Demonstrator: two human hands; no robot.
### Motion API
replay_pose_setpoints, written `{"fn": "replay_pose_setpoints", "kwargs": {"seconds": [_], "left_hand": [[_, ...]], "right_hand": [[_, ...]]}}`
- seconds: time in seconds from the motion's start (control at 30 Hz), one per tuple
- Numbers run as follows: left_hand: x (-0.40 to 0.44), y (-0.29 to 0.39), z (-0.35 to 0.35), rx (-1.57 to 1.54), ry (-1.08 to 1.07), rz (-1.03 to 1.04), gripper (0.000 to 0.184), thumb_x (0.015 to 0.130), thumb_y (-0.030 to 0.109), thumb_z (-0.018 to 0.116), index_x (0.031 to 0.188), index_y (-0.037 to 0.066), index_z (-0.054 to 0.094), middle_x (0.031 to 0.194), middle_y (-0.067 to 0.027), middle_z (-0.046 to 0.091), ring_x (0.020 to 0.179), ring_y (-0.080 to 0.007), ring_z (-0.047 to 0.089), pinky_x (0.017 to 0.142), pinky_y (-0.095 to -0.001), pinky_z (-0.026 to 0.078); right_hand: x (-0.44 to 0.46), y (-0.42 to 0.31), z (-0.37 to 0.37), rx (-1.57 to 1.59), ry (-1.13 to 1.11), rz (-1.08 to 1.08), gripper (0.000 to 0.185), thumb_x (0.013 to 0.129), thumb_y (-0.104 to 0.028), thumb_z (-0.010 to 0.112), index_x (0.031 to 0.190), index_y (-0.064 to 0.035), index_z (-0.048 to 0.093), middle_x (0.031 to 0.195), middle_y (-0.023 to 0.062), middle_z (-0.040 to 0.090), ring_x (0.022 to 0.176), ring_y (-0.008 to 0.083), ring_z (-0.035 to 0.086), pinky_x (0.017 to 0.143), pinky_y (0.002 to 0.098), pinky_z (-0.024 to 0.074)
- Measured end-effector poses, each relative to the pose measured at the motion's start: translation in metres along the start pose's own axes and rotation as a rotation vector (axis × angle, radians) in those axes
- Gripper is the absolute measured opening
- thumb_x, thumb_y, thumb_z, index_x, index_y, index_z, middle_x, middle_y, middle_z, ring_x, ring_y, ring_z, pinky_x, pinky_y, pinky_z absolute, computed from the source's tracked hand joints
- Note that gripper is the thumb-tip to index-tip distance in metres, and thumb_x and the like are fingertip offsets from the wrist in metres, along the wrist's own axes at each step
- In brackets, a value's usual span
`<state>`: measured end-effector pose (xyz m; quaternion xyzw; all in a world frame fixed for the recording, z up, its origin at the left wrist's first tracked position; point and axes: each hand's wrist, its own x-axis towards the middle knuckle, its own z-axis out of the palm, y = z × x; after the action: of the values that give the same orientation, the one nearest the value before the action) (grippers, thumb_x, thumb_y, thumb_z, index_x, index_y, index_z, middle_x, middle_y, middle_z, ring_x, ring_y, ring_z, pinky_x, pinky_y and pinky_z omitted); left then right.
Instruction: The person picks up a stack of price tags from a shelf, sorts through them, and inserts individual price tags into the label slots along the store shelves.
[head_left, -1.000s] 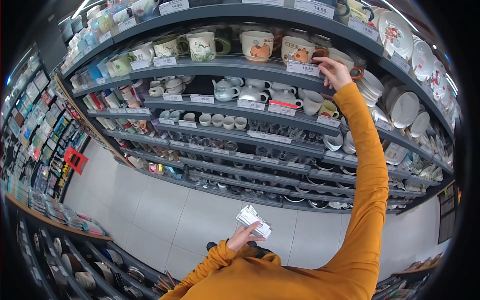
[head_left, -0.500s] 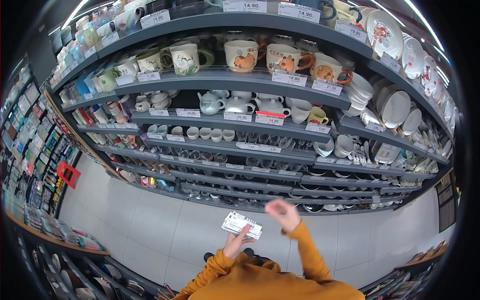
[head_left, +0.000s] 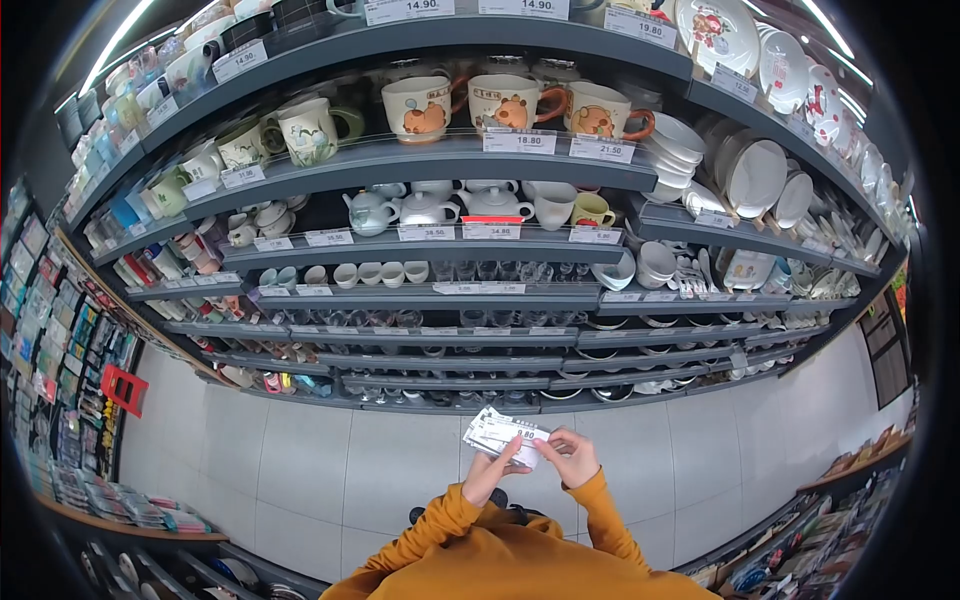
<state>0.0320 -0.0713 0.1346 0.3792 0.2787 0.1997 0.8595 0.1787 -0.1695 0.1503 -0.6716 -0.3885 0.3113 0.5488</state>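
Observation:
A fanned stack of white price tags (head_left: 488,430) is held in front of my body, the top one reading 9.80. My left hand (head_left: 484,476) is closed around the lower left of the stack, thumb lying on top. At the stack's right edge, my right hand (head_left: 574,458) pinches the top tag between thumb and fingertips. The fingers beneath the tags are partly hidden.
Ahead rises a curved shelf unit (head_left: 400,165) with mugs (head_left: 417,108), teapots (head_left: 430,208), glasses, bowls and plates (head_left: 755,175), with price tags along its edges. A red stool (head_left: 125,390) stands on the tiled floor at left. More racks flank me on both sides.
My right hand has come down and left from beside the stack onto its right edge. The stack and left hand have shifted slightly right. The view has turned a little right.

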Motion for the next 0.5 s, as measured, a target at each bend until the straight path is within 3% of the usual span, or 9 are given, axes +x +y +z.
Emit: {"fn": "replay_pose_setpoints", "kwargs": {"seconds": [0.3,0.4,0.5], "left_hand": [[-0.015,0.021,-0.011,-0.109,-0.065,-0.019,0.044,0.099,0.029,0.033,0.132,0.001,0.042,0.128,-0.0174,0.053,0.116,-0.025,0.055,0.092,-0.0405,0.051],[-0.02,0.02,-0.017,-0.127,-0.053,-0.014,0.044,0.099,0.027,0.033,0.133,0.001,0.041,0.129,-0.0177,0.053,0.117,-0.0261,0.054,0.093,-0.0404,0.05],[-0.024,0.023,-0.02,-0.114,-0.024,-0.002,0.044,0.098,0.027,0.033,0.133,0.001,0.04,0.13,-0.0178,0.052,0.118,-0.0264,0.054,0.093,-0.0404,0.05]], "right_hand": [[0.038,-0.049,-0.016,0.268,-0.087,0.052,0.016,0.093,-0.012,0.058,0.093,0.004,0.058,0.084,0.009,0.069,0.071,0.0118,0.063,0.067,0.0235,0.0507],[0.052,-0.064,-0.014,0.122,-0.074,-0.074,0.013,0.093,-0.011,0.058,0.093,0.0026,0.059,0.082,0.0078,0.068,0.071,0.0106,0.063,0.066,0.0233,0.0503],[0.067,-0.082,-0.013,0.253,-0.095,-0.112,0.011,0.093,-0.01,0.057,0.091,0.0012,0.058,0.077,0.0058,0.065,0.067,0.0088,0.058,0.064,0.0225,0.0472]]}}
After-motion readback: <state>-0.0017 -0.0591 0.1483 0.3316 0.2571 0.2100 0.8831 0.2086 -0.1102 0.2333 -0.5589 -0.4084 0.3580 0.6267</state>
